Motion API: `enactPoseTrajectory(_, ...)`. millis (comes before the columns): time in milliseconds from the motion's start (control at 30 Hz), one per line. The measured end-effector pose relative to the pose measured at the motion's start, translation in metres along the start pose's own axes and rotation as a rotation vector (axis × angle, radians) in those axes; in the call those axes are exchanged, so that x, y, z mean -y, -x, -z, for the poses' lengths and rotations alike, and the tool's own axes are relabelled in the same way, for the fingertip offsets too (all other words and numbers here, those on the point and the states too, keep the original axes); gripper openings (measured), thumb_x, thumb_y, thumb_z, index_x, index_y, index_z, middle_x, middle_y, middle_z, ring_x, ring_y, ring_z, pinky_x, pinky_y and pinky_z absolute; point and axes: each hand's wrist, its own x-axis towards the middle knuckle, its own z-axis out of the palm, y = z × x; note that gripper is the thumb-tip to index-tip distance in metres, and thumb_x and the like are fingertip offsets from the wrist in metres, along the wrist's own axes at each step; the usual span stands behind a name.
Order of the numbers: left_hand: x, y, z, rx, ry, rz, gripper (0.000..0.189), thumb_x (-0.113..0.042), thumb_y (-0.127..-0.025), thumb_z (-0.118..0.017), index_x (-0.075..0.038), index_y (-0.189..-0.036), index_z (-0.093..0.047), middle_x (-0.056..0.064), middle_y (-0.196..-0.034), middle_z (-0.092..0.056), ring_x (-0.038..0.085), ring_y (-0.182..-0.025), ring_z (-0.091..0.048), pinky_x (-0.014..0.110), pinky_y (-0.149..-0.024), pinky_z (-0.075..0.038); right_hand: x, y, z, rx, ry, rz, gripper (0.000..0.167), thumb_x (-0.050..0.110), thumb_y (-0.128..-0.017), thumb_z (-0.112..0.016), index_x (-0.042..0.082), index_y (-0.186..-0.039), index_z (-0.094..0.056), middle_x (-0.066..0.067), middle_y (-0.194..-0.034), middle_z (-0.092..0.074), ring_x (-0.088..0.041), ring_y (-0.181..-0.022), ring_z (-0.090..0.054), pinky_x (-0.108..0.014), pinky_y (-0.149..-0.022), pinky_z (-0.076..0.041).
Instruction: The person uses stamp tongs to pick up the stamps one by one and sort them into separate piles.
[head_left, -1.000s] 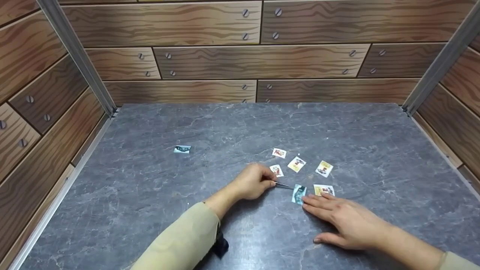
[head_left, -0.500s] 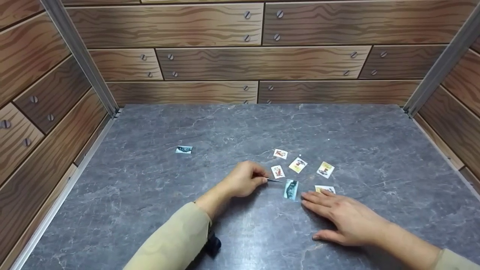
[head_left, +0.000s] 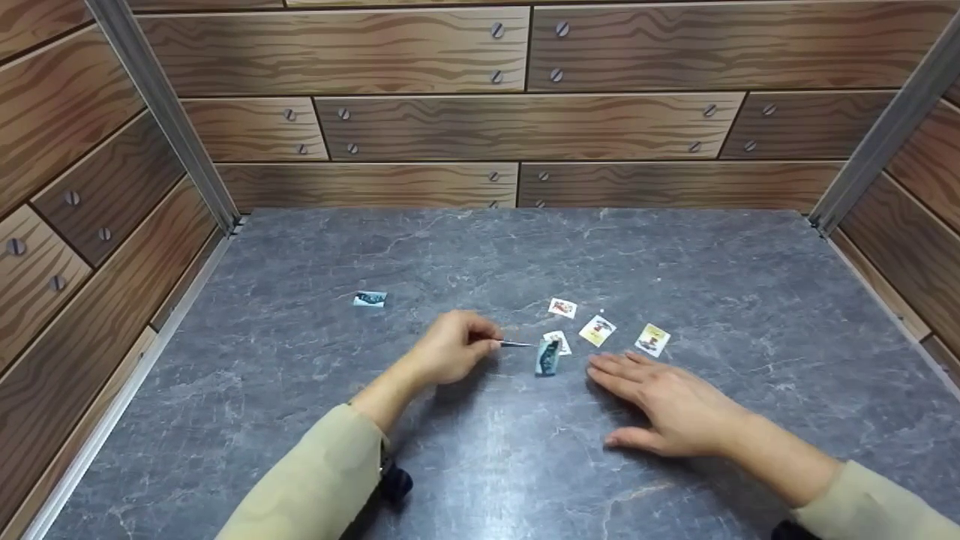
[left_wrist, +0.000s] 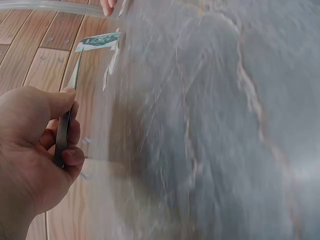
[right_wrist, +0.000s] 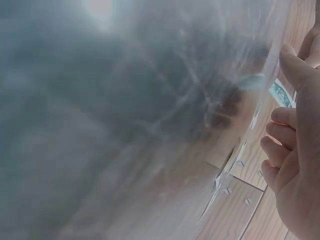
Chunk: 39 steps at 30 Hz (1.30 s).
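My left hand [head_left: 454, 346] pinches slim metal tweezers [left_wrist: 62, 132] between thumb and fingers. At their tips hangs a small teal picture card [left_wrist: 100, 41], lifted off the table in the left wrist view. In the head view this card overlaps a small white card with a red picture [head_left: 564, 343]. My right hand [head_left: 671, 405] is spread palm down just right of the teal card, its fingers straight and holding nothing. Beyond its fingertips lie a yellow-and-white card [head_left: 652, 340] and another yellow-and-white card [head_left: 597, 330].
Another white card with a red picture [head_left: 562, 307] lies farther back. A second teal card [head_left: 370, 299] is off to the left on the grey marbled table [head_left: 285, 420]. Wood-patterned walls [head_left: 420, 124] and metal corner posts [head_left: 161, 112] enclose the table.
My left hand has moved left and away from me, drawing the teal card from beside the right fingers. The right hand has shifted slightly forward and left, hiding a yellow-and-white card seen before.
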Motion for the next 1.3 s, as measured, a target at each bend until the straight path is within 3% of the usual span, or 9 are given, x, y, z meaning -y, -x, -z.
enactPoseTrajectory(167,0.005,0.007,0.013,-0.024,0.007,-0.006,0.008,-0.002,-0.097,-0.072,0.000,-0.098,-0.080,0.003,-0.092,-0.074,0.010,-0.081,-0.059,0.030,-0.076,-0.052,-0.003,-0.011,-0.003,0.043,-0.022,-0.027,0.087,0.066,-0.097,-0.066,0.002,-0.155,-0.052,-0.014,-0.162,-0.047,-0.038,-0.145,-0.048,-0.057,-0.116,-0.038)
enactPoseTrajectory(433,0.010,0.017,0.031,-0.067,0.021,0.051,0.010,-0.001,-0.097,-0.072,-0.002,-0.101,-0.081,0.004,-0.097,-0.075,0.013,-0.086,-0.062,0.032,-0.079,-0.054,-0.006,-0.024,-0.005,0.115,-0.058,-0.058,0.090,0.069,-0.097,-0.062,0.003,-0.157,-0.048,-0.014,-0.166,-0.041,-0.041,-0.148,-0.043,-0.057,-0.119,-0.034)
enactPoseTrajectory(600,0.014,0.023,0.042,-0.090,0.054,0.090,0.008,-0.002,-0.097,-0.073,0.000,-0.100,-0.080,0.003,-0.095,-0.074,0.015,-0.086,-0.061,0.029,-0.077,-0.053,-0.007,-0.029,-0.006,0.127,-0.050,-0.044,0.090,0.068,-0.098,-0.062,0.002,-0.158,-0.047,-0.014,-0.166,-0.041,-0.038,-0.149,-0.042,-0.056,-0.120,-0.033)
enactPoseTrajectory(933,0.026,0.035,0.065,-0.161,0.038,0.096,0.009,-0.003,-0.097,-0.074,0.000,-0.103,-0.080,0.010,-0.104,-0.076,0.017,-0.089,-0.063,0.031,-0.079,-0.053,-0.008,-0.033,-0.006,0.136,-0.036,-0.011,0.089,0.067,-0.099,-0.062,0.001,-0.157,-0.048,-0.015,-0.165,-0.043,-0.036,-0.149,-0.043,-0.055,-0.120,-0.033)
enactPoseTrajectory(1300,0.037,0.047,0.086,-0.223,0.029,0.127,0.009,-0.005,-0.098,-0.074,0.000,-0.103,-0.080,0.006,-0.098,-0.077,0.017,-0.089,-0.063,0.031,-0.080,-0.051,-0.010,-0.038,-0.008,0.164,-0.083,-0.008,0.090,0.068,-0.098,-0.061,0.001,-0.157,-0.048,-0.011,-0.166,-0.041,-0.034,-0.151,-0.041,-0.054,-0.121,-0.032)
